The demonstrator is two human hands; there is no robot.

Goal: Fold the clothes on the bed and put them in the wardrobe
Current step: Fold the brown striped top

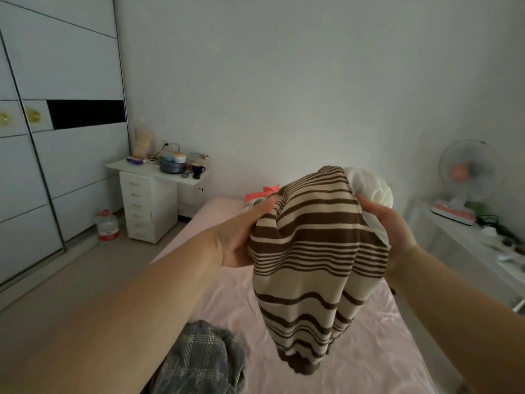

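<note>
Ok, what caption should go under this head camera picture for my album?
Both hands, left and right, hold up a brown-and-cream striped top over the pink bed, a grey plaid garment waiting below.

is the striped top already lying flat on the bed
No, both the left hand and right hand hold the striped top bunched up above the bed.

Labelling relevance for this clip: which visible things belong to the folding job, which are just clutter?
Job:
striped garment, held up by left hand and right hand
plaid garment on bed
pink item at bed's far end
wardrobe, doors shut

Clutter:
drawer desk, pot, mug
water jug
fan
</note>
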